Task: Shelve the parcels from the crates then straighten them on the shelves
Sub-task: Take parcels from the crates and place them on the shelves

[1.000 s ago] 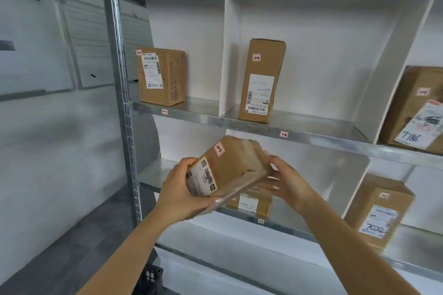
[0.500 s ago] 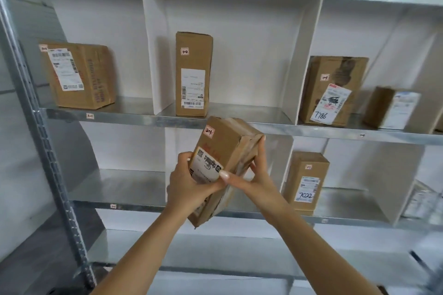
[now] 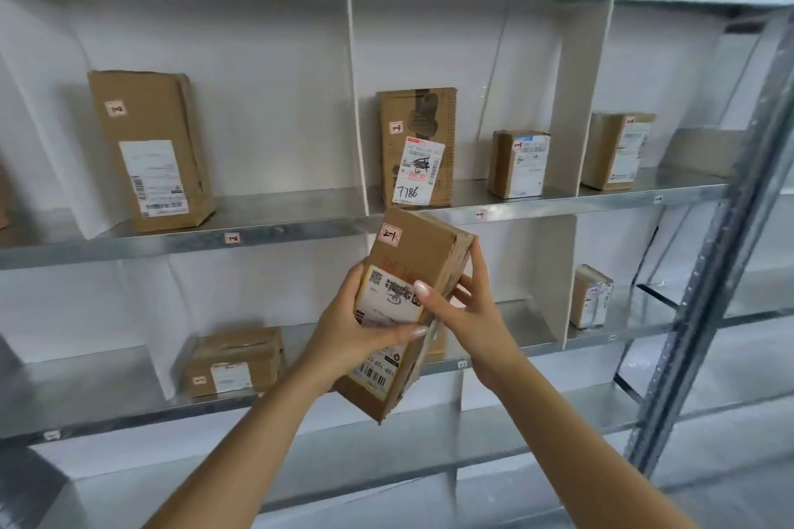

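Parcel [image 3: 412,266] 2-1 hanging before the shelves [image 3: 172,246], long axis near upright and leaning top-right, label facing me; I am gripping it with left hand [image 3: 348,329] and right hand [image 3: 466,314]; four boxes [image 3: 150,150] sitting on the middle shelf, two showing below

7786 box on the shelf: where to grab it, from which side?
Probably its top end, from the front: the 7786 box stands upright with open space above. Its left side is close to the divider, leaving little finger room; its right side is free, apart from the small box.
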`<state>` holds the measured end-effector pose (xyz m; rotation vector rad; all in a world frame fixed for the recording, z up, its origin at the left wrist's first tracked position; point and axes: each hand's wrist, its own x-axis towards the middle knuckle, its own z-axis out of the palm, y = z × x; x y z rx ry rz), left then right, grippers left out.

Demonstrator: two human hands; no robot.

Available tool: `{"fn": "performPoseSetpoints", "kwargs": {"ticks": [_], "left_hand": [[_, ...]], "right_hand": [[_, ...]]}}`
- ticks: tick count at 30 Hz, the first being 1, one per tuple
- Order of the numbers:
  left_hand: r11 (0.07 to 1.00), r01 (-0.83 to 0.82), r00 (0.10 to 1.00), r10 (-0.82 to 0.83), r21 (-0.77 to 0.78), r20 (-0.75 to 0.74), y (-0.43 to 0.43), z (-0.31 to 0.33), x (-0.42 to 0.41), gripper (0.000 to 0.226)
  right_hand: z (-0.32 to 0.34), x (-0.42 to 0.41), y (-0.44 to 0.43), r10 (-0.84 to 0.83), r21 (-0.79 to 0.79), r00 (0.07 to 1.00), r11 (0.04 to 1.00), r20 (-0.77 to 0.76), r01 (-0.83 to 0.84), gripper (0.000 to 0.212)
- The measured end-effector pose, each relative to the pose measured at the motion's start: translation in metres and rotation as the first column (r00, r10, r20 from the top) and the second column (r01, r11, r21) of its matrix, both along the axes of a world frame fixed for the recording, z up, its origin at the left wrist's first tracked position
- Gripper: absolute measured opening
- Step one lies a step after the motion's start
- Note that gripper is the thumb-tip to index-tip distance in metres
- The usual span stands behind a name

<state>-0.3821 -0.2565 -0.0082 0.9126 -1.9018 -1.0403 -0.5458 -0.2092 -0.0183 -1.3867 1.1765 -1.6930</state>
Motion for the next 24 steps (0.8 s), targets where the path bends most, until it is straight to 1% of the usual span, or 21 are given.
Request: {"fn": "performPoseSetpoints", "kwargs": {"ticks": [2, 6, 7, 9, 10, 15, 16, 18, 21, 22, 24], "left_hand": [[0.999, 0.039, 0.999, -0.039, 0.007, 0.016, 0.007, -0.002, -0.034, 0.086], [0.995, 0.097, 0.995, -0.098, 0.027, 0.023, 0.026, -0.011, -0.095, 0.083], [0.993, 0.113, 0.993, -0.114, 0.036, 0.026, 0.031, -0.014, -0.107, 0.084], [0.989, 0.138, 0.989, -0.140, 0.048, 0.037, 0.039, -0.018, -0.130, 0.085], [0.988, 0.146, 0.988, -0.148, 0.052, 0.038, 0.042, -0.019, -0.139, 0.085], [0.982, 0.177, 0.982, -0.181, 0.060, 0.055, 0.048, -0.015, -0.165, 0.082], [0.982, 0.178, 0.982, -0.181, 0.060, 0.057, 0.049, -0.015, -0.167, 0.078], [0.981, 0.183, 0.981, -0.186, 0.072, 0.047, 0.050, -0.014, -0.166, 0.071], [0.974, 0.200, 0.979, -0.202, 0.101, 0.007, 0.049, -0.016, -0.155, 0.077], [0.975, 0.194, 0.981, -0.194, 0.106, -0.008, 0.047, -0.018, -0.148, 0.080], [0.985, 0.141, 0.990, -0.138, 0.099, -0.040, 0.043, -0.021, -0.128, 0.080]], "right_hand": [[-0.002, -0.034, 0.015, -0.026, 0.033, 0.999, 0.999, 0.030, 0.025, 0.073], [-0.009, -0.095, 0.041, -0.083, 0.091, 0.995, 0.993, 0.058, 0.077, 0.076], [-0.011, -0.109, 0.046, -0.098, 0.096, 0.994, 0.991, 0.057, 0.092, 0.081], [-0.015, -0.132, 0.055, -0.108, 0.113, 0.993, 0.988, 0.050, 0.102, 0.101], [-0.016, -0.142, 0.059, -0.110, 0.122, 0.993, 0.987, 0.049, 0.103, 0.105], [-0.020, -0.170, 0.069, -0.127, 0.117, 0.990, 0.986, 0.058, 0.120, 0.107], [-0.020, -0.172, 0.071, -0.132, 0.114, 0.989, 0.986, 0.061, 0.124, 0.105], [-0.019, -0.171, 0.073, -0.125, 0.099, 0.990, 0.988, 0.061, 0.118, 0.093], [-0.013, -0.160, 0.070, -0.082, 0.076, 0.993, 0.994, 0.083, 0.076, 0.062], [-0.010, -0.154, 0.067, -0.067, 0.074, 0.994, 0.995, 0.089, 0.060, 0.055], [-0.005, -0.136, 0.057, -0.018, 0.080, 0.997, 0.997, 0.069, 0.012, 0.052]]}}
